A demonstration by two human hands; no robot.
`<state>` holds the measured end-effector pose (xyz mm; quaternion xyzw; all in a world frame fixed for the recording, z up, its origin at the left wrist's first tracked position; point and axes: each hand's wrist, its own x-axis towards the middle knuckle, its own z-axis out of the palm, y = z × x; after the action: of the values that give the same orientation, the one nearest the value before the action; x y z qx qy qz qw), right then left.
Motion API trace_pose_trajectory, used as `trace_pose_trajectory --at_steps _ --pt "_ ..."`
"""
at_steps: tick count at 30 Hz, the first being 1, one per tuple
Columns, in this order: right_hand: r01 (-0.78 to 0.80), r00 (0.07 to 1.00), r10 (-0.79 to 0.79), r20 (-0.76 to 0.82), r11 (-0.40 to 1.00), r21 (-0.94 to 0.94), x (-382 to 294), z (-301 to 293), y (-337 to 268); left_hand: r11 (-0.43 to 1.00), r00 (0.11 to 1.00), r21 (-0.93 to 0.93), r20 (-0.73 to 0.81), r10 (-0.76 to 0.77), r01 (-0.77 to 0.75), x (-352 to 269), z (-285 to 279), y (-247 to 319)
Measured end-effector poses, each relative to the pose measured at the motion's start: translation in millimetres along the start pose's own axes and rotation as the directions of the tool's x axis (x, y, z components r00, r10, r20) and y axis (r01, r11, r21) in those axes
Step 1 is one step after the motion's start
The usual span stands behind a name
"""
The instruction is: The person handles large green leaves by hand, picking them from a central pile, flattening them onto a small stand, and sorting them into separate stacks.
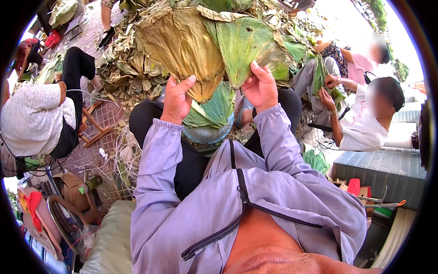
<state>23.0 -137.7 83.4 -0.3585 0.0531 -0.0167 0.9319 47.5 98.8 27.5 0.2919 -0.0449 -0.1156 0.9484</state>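
Pinched between the thumb and fingers of my left hand [178,97] is a dry yellow-brown lotus leaf [181,41], folded into a fan shape. My right hand [261,84] grips a greener folded lotus leaf [246,44] by its pointed end; a small hole shows near its top. The two leaves meet side by side in front of me, above my knees. Below them, between my legs, more green leaves [215,109] lie on a light-blue round container [208,133]. The fingers behind both leaves are partly hidden.
A large heap of dried leaves [119,65] spreads ahead. At right, a co-worker in a white shirt [362,120] handles green leaves [321,77]. Another person [34,116] sits at left by a wooden stool frame [94,123]. White string [128,157] lies on the paving.
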Motion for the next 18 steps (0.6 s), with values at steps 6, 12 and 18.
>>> trace_pose_trajectory --at_steps 6,12,18 --pt "-0.072 0.996 0.067 0.051 0.993 0.093 -4.7 8.6 -1.8 1.0 0.999 0.009 -0.046 0.002 -0.002 0.9 0.4 -3.0" --pt "-0.093 0.996 0.093 0.015 0.995 0.037 -5.8 7.6 2.3 0.995 0.988 0.013 -0.118 0.098 -0.097 4.0 0.9 5.0" --pt "-0.093 0.995 0.089 -0.045 0.993 -0.075 -2.1 -10.9 8.4 0.968 0.95 0.013 -0.191 0.248 -0.25 11.2 -12.9 17.5"
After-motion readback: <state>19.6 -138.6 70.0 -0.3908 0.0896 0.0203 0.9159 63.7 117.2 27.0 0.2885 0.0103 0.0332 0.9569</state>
